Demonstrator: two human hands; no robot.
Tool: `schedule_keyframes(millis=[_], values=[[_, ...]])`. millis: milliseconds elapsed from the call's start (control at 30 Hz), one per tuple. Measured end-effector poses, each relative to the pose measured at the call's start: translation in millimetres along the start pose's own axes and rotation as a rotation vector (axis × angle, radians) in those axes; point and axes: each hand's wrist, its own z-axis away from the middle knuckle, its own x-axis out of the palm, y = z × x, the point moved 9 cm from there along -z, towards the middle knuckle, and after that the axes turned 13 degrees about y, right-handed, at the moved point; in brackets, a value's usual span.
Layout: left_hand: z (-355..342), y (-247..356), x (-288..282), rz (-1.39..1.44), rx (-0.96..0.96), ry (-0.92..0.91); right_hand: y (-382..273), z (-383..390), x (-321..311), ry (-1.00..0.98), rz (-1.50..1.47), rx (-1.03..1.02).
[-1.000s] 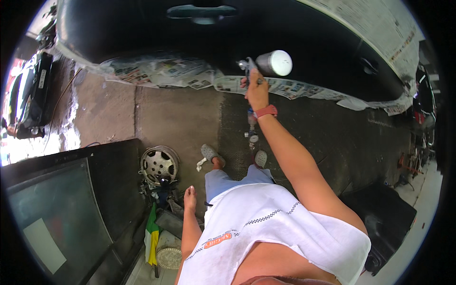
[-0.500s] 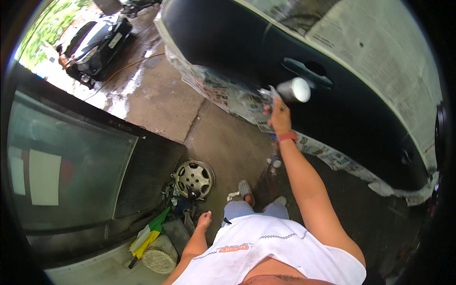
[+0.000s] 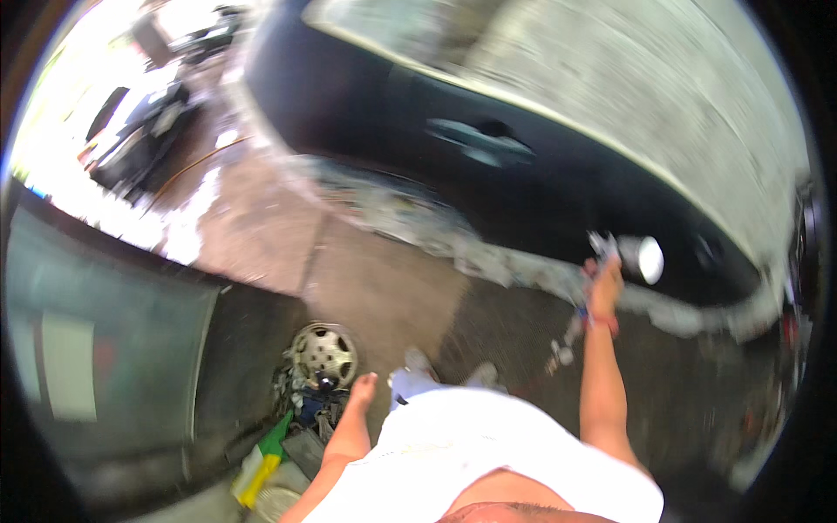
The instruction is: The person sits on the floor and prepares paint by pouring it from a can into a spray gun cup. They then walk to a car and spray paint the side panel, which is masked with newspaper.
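Observation:
My right hand point(image 3: 604, 289) is closed round the grip of a spray gun point(image 3: 629, 256) with a dark cup and a white end. The gun is held out at the lower right part of a dark car door panel point(image 3: 540, 205), its nozzle pointing up and left. A small gap seems to lie between the gun and the panel. Higher on the panel is a grey-green door handle point(image 3: 479, 142). At my left side, my left hand point(image 3: 363, 386) hangs low with curled fingers; a pale spot shows at its fingertips, too blurred to name.
Masking paper point(image 3: 610, 96) covers the car's window area, and more sheets point(image 3: 410, 209) line its lower edge. A wheel rim point(image 3: 324, 356) stands near my left hand, beside another dark vehicle panel point(image 3: 253, 349). Farther left are a black car part point(image 3: 144, 144) and an orange hose point(image 3: 187, 170).
My right hand has carried the spray gun rightward and down along the panel, away from the door handle. The whole view has shifted, and the picture is now blurrier.

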Motion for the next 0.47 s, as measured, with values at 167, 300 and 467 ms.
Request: schedule_keyframes(millis=[167,300,467], values=[[26.1,62.1,29.2,0.075,-0.059,-0.114,-14.3,-69.4,-108.5,0.193,0.065,-0.134],[17.4,54.3,65.0,-0.002,-0.036,-0.195,-26.8,-103.5,-202.6,0.396,0.032,-0.135],[56.8,66.8,59.3,-0.245,0.116,-0.289,-32.0,-144.7,-263.9,0.585,0.043,-0.147]])
